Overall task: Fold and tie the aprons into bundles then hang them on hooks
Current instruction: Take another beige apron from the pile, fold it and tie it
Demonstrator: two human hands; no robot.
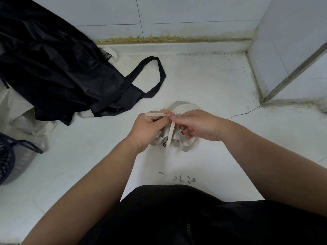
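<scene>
A beige apron bundle point(178, 137) lies rolled up on the white counter point(203, 82), mostly hidden under my hands. My left hand point(146, 131) grips one beige strap point(157, 114), whose end sticks out to the left. My right hand point(200, 126) pinches the strap at the knot point on top of the bundle, and a second strap end point(169, 137) hangs down between the hands. A black apron point(58, 68) lies crumpled at the left, its neck loop point(160, 68) spread on the counter.
More pale fabric point(30, 121) lies under the black apron at the left edge. A dark plastic basket point(7, 160) sits at the lower left. Tiled walls close the back and a tiled column point(283, 50) stands at the right. My black clothing fills the bottom.
</scene>
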